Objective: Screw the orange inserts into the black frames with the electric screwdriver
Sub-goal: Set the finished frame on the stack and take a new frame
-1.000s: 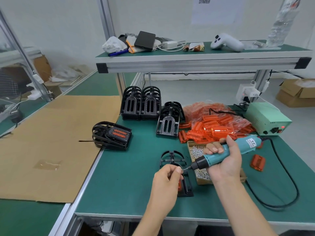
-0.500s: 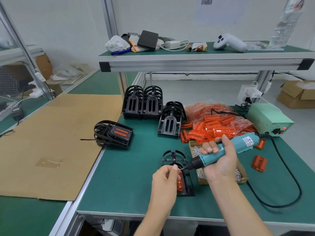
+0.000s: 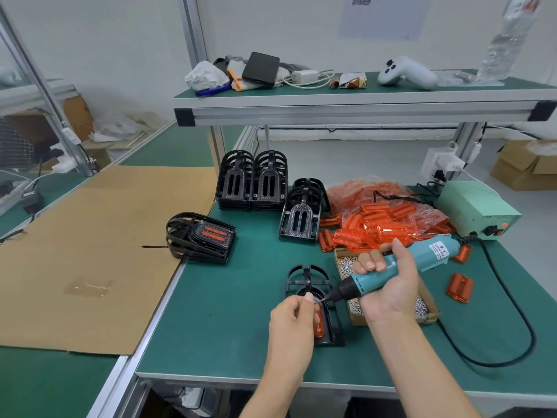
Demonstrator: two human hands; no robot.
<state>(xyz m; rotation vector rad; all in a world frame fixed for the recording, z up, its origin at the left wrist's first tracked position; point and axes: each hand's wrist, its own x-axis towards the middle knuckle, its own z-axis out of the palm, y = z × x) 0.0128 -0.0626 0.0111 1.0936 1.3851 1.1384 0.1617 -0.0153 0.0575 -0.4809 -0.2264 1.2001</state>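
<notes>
Orange plastic shows inside the black frame (image 3: 313,300) lying near the front edge of the counter (image 3: 223,321), where one insert (image 3: 319,327) sits in its slot. The left hand (image 3: 291,321) pinches a small screw (image 3: 316,300) between thumb and fingertip, meeting the tip of the electric screwdriver (image 3: 391,267), which the right hand (image 3: 388,285) grips with fingers wrapped round its teal barrel. Frame and insert look light and stiff (thin ribs, likely to skid on the mat), so I judge the frame wants steadying by its outer rim while the driver bears down. The screw is tiny and easily dropped. A box of screws (image 3: 346,267) sits just right of the frame, and loose inserts (image 3: 376,224) spill from a bag toward the back right. Empty frames (image 3: 253,182) stand stacked at the back; a finished stack (image 3: 200,236) rests at the left edge. The green mat meets a cardboard sheet (image 3: 90,236) on the adjoining bench, with a shelf (image 3: 361,101) overhead.
</notes>
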